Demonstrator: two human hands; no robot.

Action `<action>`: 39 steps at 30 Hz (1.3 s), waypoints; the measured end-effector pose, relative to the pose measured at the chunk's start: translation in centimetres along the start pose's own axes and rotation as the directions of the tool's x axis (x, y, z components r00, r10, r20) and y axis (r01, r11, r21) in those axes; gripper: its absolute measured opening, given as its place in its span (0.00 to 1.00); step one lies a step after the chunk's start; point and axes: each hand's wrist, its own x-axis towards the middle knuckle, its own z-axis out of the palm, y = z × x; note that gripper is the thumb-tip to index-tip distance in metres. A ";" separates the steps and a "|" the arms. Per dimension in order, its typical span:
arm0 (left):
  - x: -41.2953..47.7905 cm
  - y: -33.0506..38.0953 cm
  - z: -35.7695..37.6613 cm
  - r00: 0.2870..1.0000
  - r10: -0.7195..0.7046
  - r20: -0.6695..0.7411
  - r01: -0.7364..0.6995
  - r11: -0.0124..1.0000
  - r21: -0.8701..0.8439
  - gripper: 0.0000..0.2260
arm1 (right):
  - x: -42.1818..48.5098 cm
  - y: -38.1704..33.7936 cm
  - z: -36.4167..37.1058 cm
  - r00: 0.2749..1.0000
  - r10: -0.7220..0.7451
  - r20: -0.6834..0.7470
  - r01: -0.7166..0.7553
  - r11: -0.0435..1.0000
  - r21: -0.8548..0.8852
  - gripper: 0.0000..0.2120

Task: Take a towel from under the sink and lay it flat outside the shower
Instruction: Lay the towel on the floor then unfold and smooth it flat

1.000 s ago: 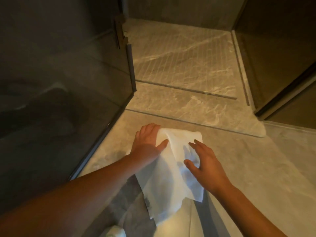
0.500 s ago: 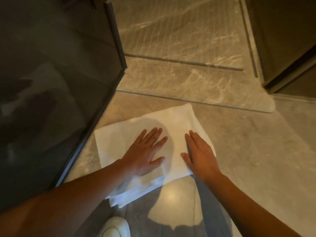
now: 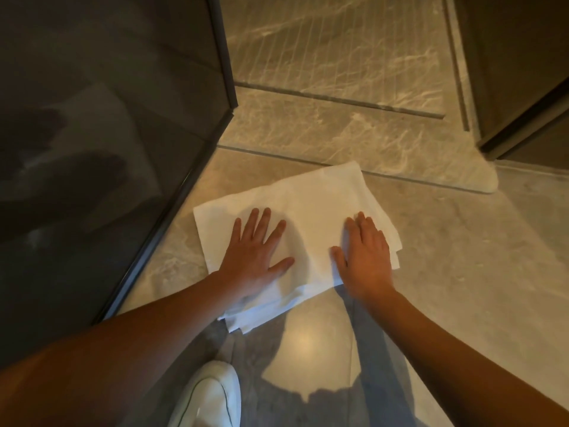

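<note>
My fingers (image 3: 261, 223) are spread wide and pressed flat, gripping nothing: the left hand (image 3: 252, 254) lies palm-down on the near left part of the white towel (image 3: 314, 211), the right hand (image 3: 366, 257) palm-down on its near right part, its fingers closer together. The towel lies directly under both palms, on the marble floor (image 3: 462, 272) just outside the shower threshold (image 3: 338, 134), still folded in several layers, to judge by the stacked edges peeking out at the near corner. Its long axis runs from near left to far right, skewed against the threshold line. The far corner just reaches the seam in front of the threshold; the left edge sits near the dark frame of the glass panel (image 3: 123, 149) without touching it.

Both hands are equally well placed, so I judge the next stroke is an outward smoothing, each palm sliding toward its own side. The left has little room before the glass frame. The right has open floor well out toward the dark cabinet (image 3: 523, 87). Toward me there is free floor too, apart from my white shoe (image 3: 209, 396), which stands clear of the near corner. The ragged near edge is what most needs flattening.
</note>
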 end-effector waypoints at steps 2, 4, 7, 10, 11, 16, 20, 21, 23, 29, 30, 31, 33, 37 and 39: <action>-0.1 1.0 -0.1 0.999 -0.032 0.000 0.032 0.999 -0.016 0.41 | -1.2 -0.8 0.7 0.999 0.042 0.028 -0.041 0.999 -0.025 0.37; -0.3 2.0 -0.3 0.999 -0.043 0.010 0.044 0.999 -0.029 0.40 | -1.4 -0.8 1.2 0.991 0.108 0.082 -0.100 0.990 -0.096 0.38; -1.1 2.9 -0.8 1.000 -0.001 0.009 0.001 1.000 -0.012 0.39 | -1.3 1.0 1.0 0.994 0.077 0.075 -0.064 0.985 -0.158 0.38; -1.5 2.7 -1.6 0.986 0.152 -0.074 -0.151 0.988 0.014 0.35 | -1.7 4.0 0.0 0.997 0.022 0.080 -0.006 0.981 -0.193 0.36; -1.5 2.6 -1.7 0.968 0.222 -0.120 -0.221 0.975 0.014 0.33 | -1.9 4.8 -0.3 0.996 0.008 0.089 0.010 0.978 -0.207 0.36; -0.3 2.7 -1.5 0.902 0.346 -0.259 -0.344 0.937 0.053 0.30 | -3.2 4.0 -0.8 0.999 0.041 0.017 -0.041 0.999 -0.007 0.40; 0.2 4.0 0.1 0.920 0.360 -0.156 -0.358 0.933 0.043 0.33 | -3.5 2.5 0.6 0.996 0.057 0.067 -0.060 0.997 0.047 0.45; 0.3 4.1 0.5 0.923 0.357 -0.141 -0.354 0.934 0.047 0.33 | -3.6 2.7 1.2 0.997 0.051 0.060 -0.052 0.998 0.025 0.45; 0.4 4.0 0.8 0.933 0.337 -0.129 -0.334 0.942 0.045 0.33 | -3.6 3.2 2.2 0.999 0.038 0.025 -0.037 0.999 -0.012 0.43; 0.9 4.1 1.0 0.942 0.291 -0.167 -0.291 0.957 0.025 0.33 | -2.2 3.7 3.5 0.999 0.019 -0.042 -0.021 0.999 -0.047 0.41; 1.2 4.0 1.1 0.944 0.280 -0.173 -0.280 0.960 0.029 0.33 | -1.7 3.7 3.5 0.999 0.007 -0.047 -0.009 0.999 -0.044 0.41; 1.4 3.9 1.0 0.948 0.271 -0.165 -0.271 0.962 0.027 0.33 | -1.3 3.8 3.5 0.999 -0.001 -0.046 0.000 0.999 -0.036 0.41; 1.2 3.9 1.0 0.952 0.265 -0.152 -0.264 0.964 0.030 0.33 | -1.2 3.9 3.6 0.998 -0.001 -0.062 0.000 1.000 -0.015 0.41; 1.9 3.7 0.9 0.955 0.268 -0.129 -0.264 0.963 0.043 0.34 | -0.3 3.8 3.7 0.998 0.024 -0.061 -0.024 1.000 0.002 0.42; 2.4 3.7 0.8 0.953 0.286 -0.098 -0.280 0.957 0.072 0.35 | -0.1 4.1 3.4 0.997 0.026 -0.071 -0.026 1.000 0.007 0.42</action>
